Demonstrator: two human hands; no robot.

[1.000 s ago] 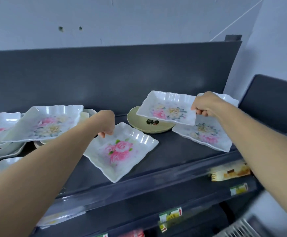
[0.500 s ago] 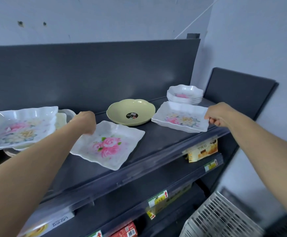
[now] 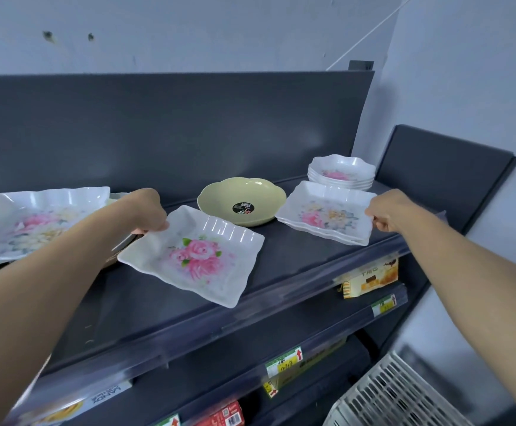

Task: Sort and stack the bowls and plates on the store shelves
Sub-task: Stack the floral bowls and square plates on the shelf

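Plate stacked.
My right hand [image 3: 388, 212] has lowered the floral plate [image 3: 327, 210] onto its twin [image 3: 324, 235], three o'clock from the green bowl [image 3: 241, 195].

Price labels [image 3: 284, 362] illegible; leftmost plate [image 3: 35, 216] partly off-frame.

One head-worn wide-angle view, facing forward and slightly down onto the dark shelf [image 3: 281, 265]. Close range, within reach: left hand [image 3: 149, 210], in from the lower left corner, grips rose plate [image 3: 201, 259] mid-frame; right hand [image 3: 387, 212], from the lower right, grips plate stack [image 3: 327, 213] right of centre. Back panel [image 3: 158, 133] fills the middle band, wall [image 3: 219, 32] on top, basket [image 3: 388, 395] lower right.
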